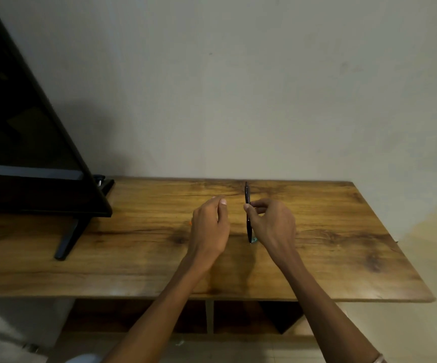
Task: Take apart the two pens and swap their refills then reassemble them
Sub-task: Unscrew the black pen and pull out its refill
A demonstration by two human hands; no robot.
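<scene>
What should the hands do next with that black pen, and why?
Probably bring the left hand over to grip the free top half of the pen. The right hand pinches it upright at the middle, and the left hand, fingers loosely curled, seems to hold nothing. Twisting it apart likely needs both hands.

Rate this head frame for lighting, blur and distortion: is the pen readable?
Head view: dim, warm light; soft shadows under both arms on the table. Wide-angle bending curves the table edge. The dark pen, pinched in the right hand, shows as a thin silhouette without detail. The left hand hides whatever lies beneath it.
</scene>
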